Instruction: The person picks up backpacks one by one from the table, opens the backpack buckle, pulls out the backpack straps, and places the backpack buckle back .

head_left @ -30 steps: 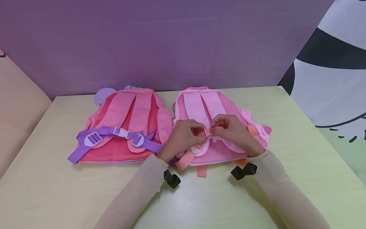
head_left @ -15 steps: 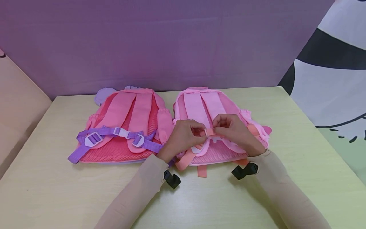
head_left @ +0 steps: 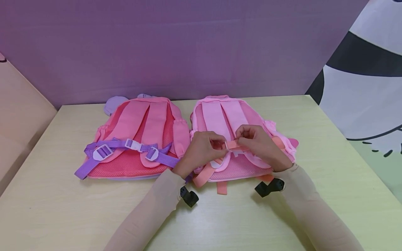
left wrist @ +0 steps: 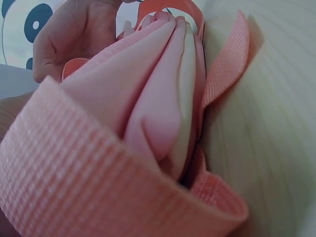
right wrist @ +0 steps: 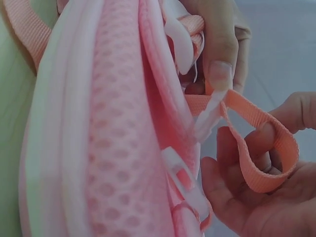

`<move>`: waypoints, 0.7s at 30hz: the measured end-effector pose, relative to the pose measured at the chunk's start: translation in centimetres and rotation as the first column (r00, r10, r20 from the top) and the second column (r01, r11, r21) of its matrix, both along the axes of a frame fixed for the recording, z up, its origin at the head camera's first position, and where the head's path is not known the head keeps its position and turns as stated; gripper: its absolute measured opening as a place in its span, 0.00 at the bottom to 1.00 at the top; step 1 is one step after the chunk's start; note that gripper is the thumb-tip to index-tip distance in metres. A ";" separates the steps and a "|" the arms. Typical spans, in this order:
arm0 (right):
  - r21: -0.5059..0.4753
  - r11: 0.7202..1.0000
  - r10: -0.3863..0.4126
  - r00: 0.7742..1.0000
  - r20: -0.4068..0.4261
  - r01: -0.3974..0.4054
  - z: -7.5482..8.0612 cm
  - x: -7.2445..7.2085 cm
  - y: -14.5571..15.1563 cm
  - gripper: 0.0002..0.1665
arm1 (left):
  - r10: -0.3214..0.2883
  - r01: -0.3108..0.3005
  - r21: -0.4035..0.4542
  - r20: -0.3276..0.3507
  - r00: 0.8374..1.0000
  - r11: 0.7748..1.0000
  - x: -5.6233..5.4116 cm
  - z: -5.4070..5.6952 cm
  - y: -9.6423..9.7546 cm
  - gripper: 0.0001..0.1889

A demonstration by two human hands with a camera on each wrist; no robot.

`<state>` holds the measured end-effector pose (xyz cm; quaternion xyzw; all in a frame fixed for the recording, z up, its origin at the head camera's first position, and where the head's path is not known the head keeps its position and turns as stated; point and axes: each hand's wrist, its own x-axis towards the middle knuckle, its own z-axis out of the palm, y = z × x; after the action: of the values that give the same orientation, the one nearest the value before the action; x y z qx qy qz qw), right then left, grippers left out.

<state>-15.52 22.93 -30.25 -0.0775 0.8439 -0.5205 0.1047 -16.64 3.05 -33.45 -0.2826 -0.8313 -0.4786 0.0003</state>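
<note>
A light pink backpack (head_left: pixel 216 115) lies with its shoulder straps up, below both hands. My left hand (head_left: pixel 204 148) pinches a white plastic buckle (right wrist: pixel 211 116) between thumb and fingers. Through that buckle runs an orange webbing strap (head_left: pixel 233 145), which forms a loop in the right wrist view. My right hand (head_left: pixel 260 146) holds this loop, one finger hooked inside it. Another white buckle piece (right wrist: pixel 185 180) hangs close to the mesh back panel (right wrist: pixel 116 148). In the left wrist view, a wide orange strap (left wrist: pixel 84 168) crosses the foreground and hides part of the backpack.
Left of the light pink backpack lies a darker pink backpack (head_left: pixel 125 115), its purple chest strap (head_left: pixel 119 143) joined by a white buckle. Both rest on a pale wooden table (head_left: pixel 220 223). Behind it rises a purple backdrop (head_left: pixel 188 52). An orange strap end (head_left: pixel 222 188) pokes out in front.
My right hand has shifted slightly to the right, and more orange strap shows between the two hands. The left hand and both backpacks stay where they were.
</note>
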 end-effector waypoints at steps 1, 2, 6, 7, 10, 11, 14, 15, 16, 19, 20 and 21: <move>0.000 1.000 0.000 1.000 0.003 0.000 0.0 0.0 0.0 0.07 | 0.001 -0.001 -0.004 0.001 1.000 1.000 0.0 0.0 0.0 0.11; 0.001 1.000 -0.005 1.000 0.007 0.005 0.0 0.1 0.0 0.07 | 0.002 -0.002 -0.009 0.003 1.000 1.000 0.0 0.0 0.0 0.11; -0.007 1.000 -0.024 1.000 0.020 0.024 0.2 0.3 0.0 0.07 | 0.005 -0.005 -0.029 0.006 1.000 1.000 0.1 0.0 0.0 0.12; -0.012 1.000 -0.026 0.999 0.020 0.026 0.2 0.3 0.0 0.07 | 0.006 -0.006 -0.033 0.006 1.000 0.999 0.1 0.0 0.0 0.12; -0.029 0.999 -0.023 1.000 0.016 0.024 0.3 0.3 0.1 0.06 | 0.009 -0.009 -0.035 0.008 1.000 0.999 0.1 0.0 0.0 0.12; -0.039 0.999 -0.019 1.000 0.014 0.019 0.3 0.3 0.1 0.06 | 0.010 -0.010 -0.034 0.010 1.000 0.999 0.1 0.0 0.0 0.12; -0.060 0.998 -0.014 1.000 0.011 0.014 0.4 0.3 0.2 0.06 | 0.013 -0.012 -0.030 0.020 1.000 0.999 0.0 0.0 0.0 0.12; -0.066 0.998 -0.013 1.000 0.010 0.014 0.4 0.3 0.3 0.05 | 0.012 -0.011 -0.028 0.023 1.000 1.000 0.0 0.0 0.0 0.12; -0.070 0.997 -0.014 1.000 0.009 0.014 0.4 0.3 0.3 0.05 | 0.011 -0.011 -0.027 0.024 1.000 1.000 0.0 0.0 0.0 0.12; -0.083 0.996 -0.023 1.000 0.006 0.023 0.6 0.4 0.4 0.05 | 0.009 -0.008 -0.021 0.028 1.000 1.000 0.1 0.0 0.0 0.12; -0.088 0.996 -0.026 1.000 0.011 0.027 0.6 0.4 0.5 0.04 | 0.008 -0.008 -0.020 0.028 1.000 1.000 0.1 0.0 0.0 0.12; -0.094 0.995 -0.026 1.000 0.009 0.027 0.7 0.4 0.6 0.04 | 0.008 -0.008 -0.021 0.027 1.000 1.000 0.1 0.1 -0.1 0.13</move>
<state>-15.09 23.48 -29.55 -0.0692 0.8191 -0.5611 0.0974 -16.55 3.00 -33.37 -0.2727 -0.8372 -0.4739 -0.0119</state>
